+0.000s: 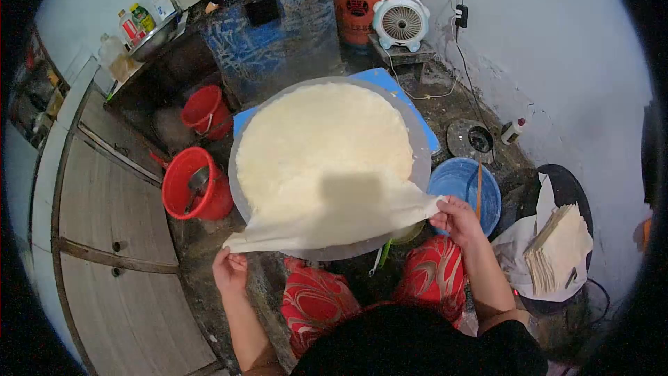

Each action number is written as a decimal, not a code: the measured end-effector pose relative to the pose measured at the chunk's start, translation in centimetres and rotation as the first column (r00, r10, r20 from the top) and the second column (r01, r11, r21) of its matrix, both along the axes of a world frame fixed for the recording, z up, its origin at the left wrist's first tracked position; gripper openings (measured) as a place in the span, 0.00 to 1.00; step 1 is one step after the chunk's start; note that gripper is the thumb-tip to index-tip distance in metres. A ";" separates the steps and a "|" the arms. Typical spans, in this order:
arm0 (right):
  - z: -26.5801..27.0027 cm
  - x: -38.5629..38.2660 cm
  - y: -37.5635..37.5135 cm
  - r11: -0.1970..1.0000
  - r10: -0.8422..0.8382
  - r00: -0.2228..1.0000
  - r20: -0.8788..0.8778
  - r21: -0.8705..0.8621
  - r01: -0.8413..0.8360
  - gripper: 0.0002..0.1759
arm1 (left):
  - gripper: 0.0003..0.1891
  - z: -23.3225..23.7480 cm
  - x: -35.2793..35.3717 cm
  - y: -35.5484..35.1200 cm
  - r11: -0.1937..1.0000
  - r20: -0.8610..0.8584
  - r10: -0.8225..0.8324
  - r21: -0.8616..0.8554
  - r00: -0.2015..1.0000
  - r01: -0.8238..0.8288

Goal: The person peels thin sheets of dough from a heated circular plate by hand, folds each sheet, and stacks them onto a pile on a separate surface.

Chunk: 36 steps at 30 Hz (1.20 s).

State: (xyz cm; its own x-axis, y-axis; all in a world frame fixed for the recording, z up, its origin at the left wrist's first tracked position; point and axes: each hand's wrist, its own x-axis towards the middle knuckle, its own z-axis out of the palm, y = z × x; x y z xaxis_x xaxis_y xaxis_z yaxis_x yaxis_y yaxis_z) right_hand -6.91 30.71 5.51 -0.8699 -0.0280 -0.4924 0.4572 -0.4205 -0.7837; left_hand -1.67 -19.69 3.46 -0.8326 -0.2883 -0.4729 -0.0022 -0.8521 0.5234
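Note:
A thin, pale round pancake covers most of a wide grey round griddle in front of my knees. Its near edge is lifted and pulled into a taut band. My left hand pinches the left corner of that edge, just off the griddle's near left rim. At the right corner, my right hand grips the same edge between thumb and fingers. A dark shadow falls on the near half of the pancake. Under the griddle, a blue board sticks out at the back and right.
Two red buckets stand left, the nearer holding a metal ladle. On the right are a blue basin with a wooden stick and a stack of folded thin sheets. Behind stand a small fan and an orange gas cylinder.

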 end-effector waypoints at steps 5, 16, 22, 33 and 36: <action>5.6 -1.1 -2.3 0.997 -0.071 0.989 -0.127 0.028 0.075 0.11 | 0.09 5.0 -1.8 1.5 0.989 -0.032 -0.011 -0.149 0.999 0.006; 11.4 -13.8 -1.9 0.894 -0.169 0.894 -0.416 -0.446 -0.038 0.21 | 0.06 13.2 -12.6 3.8 0.996 -0.304 -0.040 -0.093 0.952 0.012; 7.2 -10.5 0.8 0.806 -0.221 0.865 -0.450 -0.584 -0.098 0.22 | 0.14 9.2 -9.1 4.2 0.990 -0.291 -0.128 -0.100 0.948 0.103; -5.2 -3.8 2.3 0.981 -0.193 0.980 0.044 0.047 0.191 0.09 | 0.16 -0.7 -5.2 7.5 0.679 0.189 0.187 -0.734 0.964 0.013; -4.0 -4.7 1.3 0.961 -0.268 0.963 -0.026 0.061 0.269 0.08 | 0.12 4.1 -6.6 13.0 0.283 -0.010 -0.272 -0.956 0.962 0.070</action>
State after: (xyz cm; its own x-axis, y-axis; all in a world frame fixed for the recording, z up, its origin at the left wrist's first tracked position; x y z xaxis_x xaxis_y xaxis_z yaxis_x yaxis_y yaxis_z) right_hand -11.59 32.01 1.53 -0.8497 0.2383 -0.4703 0.3203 -0.4752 -0.8195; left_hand -8.27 -6.67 7.60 -0.9459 -0.2898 0.1459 0.0756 0.2407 0.9677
